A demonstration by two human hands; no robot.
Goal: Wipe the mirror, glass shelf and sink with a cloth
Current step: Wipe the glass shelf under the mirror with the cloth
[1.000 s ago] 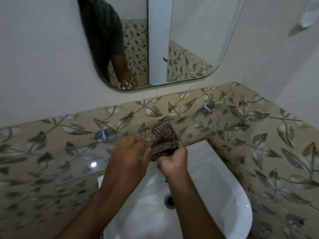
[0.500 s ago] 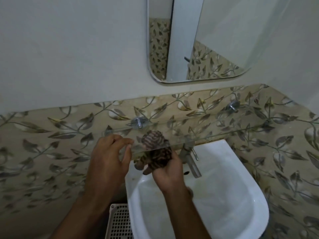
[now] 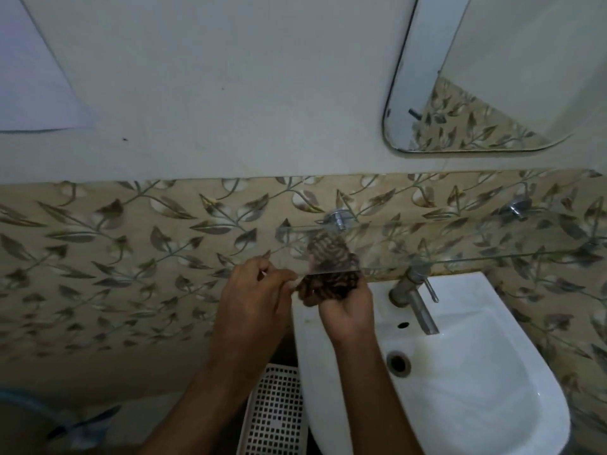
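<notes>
Right hand [image 3: 345,310] grips cloth [image 3: 328,274] on glass shelf [image 3: 460,244] edge; left hand [image 3: 256,297] pinches shelf corner.

Glass shelf [image 3: 460,254] above sink [image 3: 460,405], mirror [image 3: 492,77] above shelf, tap [image 3: 415,297] behind basin, cloth [image 3: 328,274] at shelf's left end, basket [image 3: 272,412] left of sink.

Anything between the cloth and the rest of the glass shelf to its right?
Nothing visible. The right hand holds the cloth wrapped over the glass shelf edge near its left end; the shelf's edge runs bare rightward. The tap sits below it.
</notes>
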